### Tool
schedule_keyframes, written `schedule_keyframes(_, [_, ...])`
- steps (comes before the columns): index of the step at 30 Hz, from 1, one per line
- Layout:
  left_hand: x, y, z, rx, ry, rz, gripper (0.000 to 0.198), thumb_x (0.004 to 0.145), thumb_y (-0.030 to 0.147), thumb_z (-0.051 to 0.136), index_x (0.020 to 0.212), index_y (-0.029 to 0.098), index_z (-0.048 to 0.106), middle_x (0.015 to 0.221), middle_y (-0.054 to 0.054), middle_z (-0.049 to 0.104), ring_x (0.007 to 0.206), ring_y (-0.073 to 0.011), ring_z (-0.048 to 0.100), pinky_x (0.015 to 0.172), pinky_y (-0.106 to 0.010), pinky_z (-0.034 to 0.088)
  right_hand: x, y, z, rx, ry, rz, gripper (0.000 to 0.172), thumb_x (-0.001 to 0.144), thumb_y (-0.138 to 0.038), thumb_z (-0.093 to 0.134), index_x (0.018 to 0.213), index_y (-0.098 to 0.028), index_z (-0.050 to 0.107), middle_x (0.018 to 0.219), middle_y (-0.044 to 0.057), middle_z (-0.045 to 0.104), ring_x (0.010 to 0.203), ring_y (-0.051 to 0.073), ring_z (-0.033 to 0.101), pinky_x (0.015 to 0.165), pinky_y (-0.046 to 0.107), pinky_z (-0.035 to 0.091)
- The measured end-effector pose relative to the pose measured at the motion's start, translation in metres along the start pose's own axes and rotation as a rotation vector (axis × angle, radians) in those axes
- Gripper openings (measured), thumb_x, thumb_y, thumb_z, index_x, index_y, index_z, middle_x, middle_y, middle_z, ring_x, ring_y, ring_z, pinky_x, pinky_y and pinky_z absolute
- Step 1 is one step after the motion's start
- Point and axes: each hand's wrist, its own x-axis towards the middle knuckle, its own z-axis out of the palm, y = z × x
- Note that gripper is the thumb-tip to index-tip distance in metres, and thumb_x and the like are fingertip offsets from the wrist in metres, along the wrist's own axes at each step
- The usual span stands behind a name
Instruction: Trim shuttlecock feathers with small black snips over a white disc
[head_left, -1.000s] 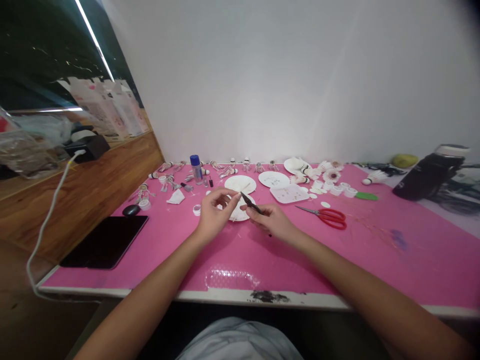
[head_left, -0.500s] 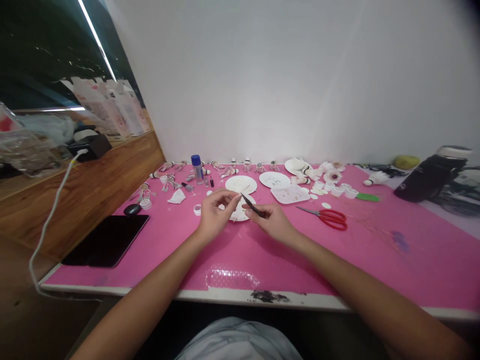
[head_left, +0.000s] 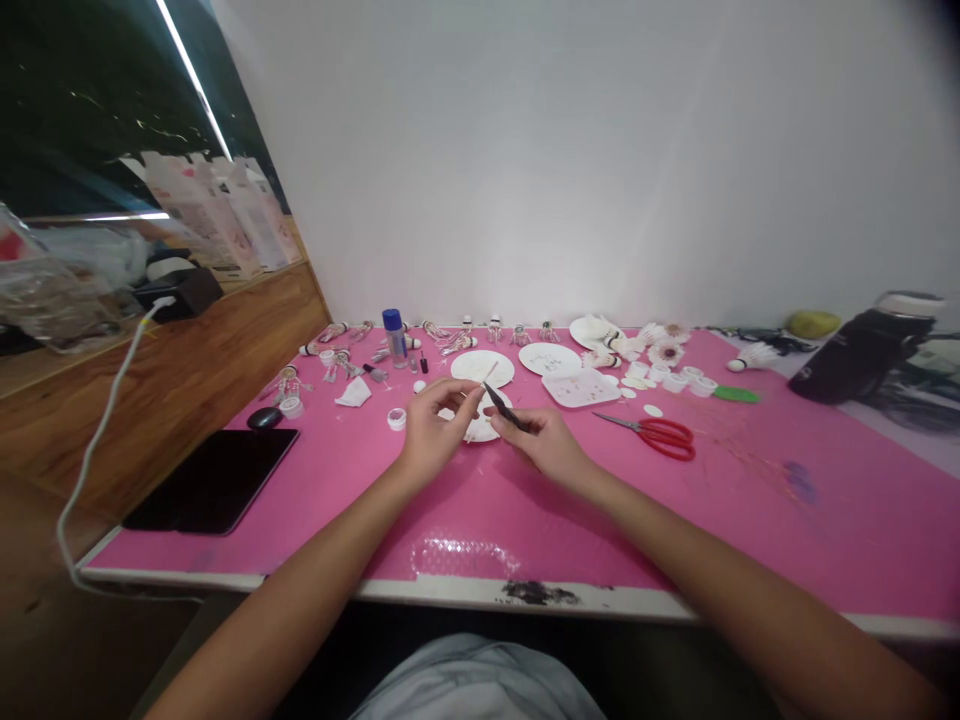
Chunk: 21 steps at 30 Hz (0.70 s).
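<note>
My right hand [head_left: 546, 438] is closed around black tweezers [head_left: 501, 405], whose tip points up and to the left. That tip meets the fingertips of my left hand [head_left: 439, 420], pinched together on something too small to make out. A thin pale stick [head_left: 491, 370] shows just above the fingertips; whether it is held or lies behind them I cannot tell. Beneath both hands is a white paper plate [head_left: 481, 430], partly covered by my fingers. Another white plate [head_left: 472, 365] lies just behind it, and a third plate [head_left: 550, 358] with small bits on it sits to the right.
Red-handled scissors [head_left: 666, 438] and a white tray [head_left: 581, 388] lie to the right, with shuttlecocks [head_left: 752, 356] and small white tubs beyond. A blue-capped bottle [head_left: 394, 338] stands back left. A black tablet [head_left: 214, 480] is at the left, a black flask [head_left: 862, 350] far right.
The tweezers have tilted slightly, their tip staying at my left fingertips. Both hands have otherwise barely moved.
</note>
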Motion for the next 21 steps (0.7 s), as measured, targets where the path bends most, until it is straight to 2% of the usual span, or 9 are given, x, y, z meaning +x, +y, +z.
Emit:
schedule_keyframes(5, [0.0, 0.0, 0.0, 0.055, 0.004, 0.022, 0.02, 0.094, 0.039, 0.071, 0.093, 0.019, 0.076, 0.086, -0.005, 0.073, 0.068, -0.0132, 0.066, 0.064, -0.027, 0.053, 0.0, 0.0, 0.001, -0.007, -0.003, -0.005, 0.059, 0.081, -0.07, 0.074, 0.093, -0.013, 0.081, 0.053, -0.004, 0.038, 0.058, 0.013, 0.038, 0.055, 0.028, 0.032])
schedule_keyframes(9, [-0.001, -0.001, 0.0, 0.071, 0.016, 0.04, 0.021, 0.094, 0.039, 0.07, 0.09, 0.019, 0.074, 0.084, -0.005, 0.071, 0.069, -0.0131, 0.064, 0.065, -0.026, 0.052, 0.0, 0.002, 0.002, -0.033, 0.013, -0.026, 0.058, 0.081, -0.07, 0.074, 0.091, -0.013, 0.081, 0.055, -0.002, 0.048, 0.062, 0.016, 0.048, 0.059, 0.029, 0.039])
schedule_keyframes(11, [-0.001, -0.001, 0.0, 0.082, 0.021, 0.046, 0.021, 0.094, 0.038, 0.07, 0.088, 0.018, 0.074, 0.083, -0.005, 0.071, 0.068, -0.0128, 0.063, 0.064, -0.026, 0.052, 0.001, 0.005, 0.002, -0.04, 0.027, -0.056, 0.056, 0.081, -0.069, 0.074, 0.089, -0.014, 0.082, 0.062, 0.002, 0.06, 0.069, 0.019, 0.057, 0.065, 0.031, 0.045])
schedule_keyframes(14, [-0.001, -0.003, -0.001, 0.096, 0.014, 0.062, 0.019, 0.094, 0.036, 0.07, 0.087, 0.018, 0.074, 0.082, -0.005, 0.071, 0.067, -0.0124, 0.061, 0.064, -0.025, 0.05, 0.004, 0.01, 0.002, -0.037, 0.035, -0.098, 0.054, 0.08, -0.067, 0.076, 0.096, -0.016, 0.084, 0.082, 0.007, 0.076, 0.083, 0.026, 0.066, 0.078, 0.037, 0.052])
schedule_keyframes(18, [-0.002, -0.006, -0.002, 0.1, 0.014, 0.083, 0.018, 0.094, 0.034, 0.07, 0.088, 0.018, 0.074, 0.081, -0.004, 0.07, 0.068, -0.0124, 0.06, 0.065, -0.025, 0.05, 0.007, 0.017, 0.002, -0.033, 0.039, -0.119, 0.047, 0.084, -0.058, 0.075, 0.105, -0.017, 0.084, 0.103, 0.009, 0.081, 0.096, 0.03, 0.07, 0.089, 0.042, 0.053])
schedule_keyframes(21, [-0.003, -0.006, -0.002, 0.092, 0.02, 0.081, 0.017, 0.094, 0.033, 0.07, 0.088, 0.018, 0.074, 0.079, -0.003, 0.069, 0.068, -0.012, 0.059, 0.065, -0.025, 0.049, 0.007, 0.019, 0.004, -0.047, 0.053, -0.135, 0.042, 0.086, -0.053, 0.073, 0.103, -0.017, 0.084, 0.105, 0.008, 0.081, 0.094, 0.028, 0.071, 0.087, 0.04, 0.053])
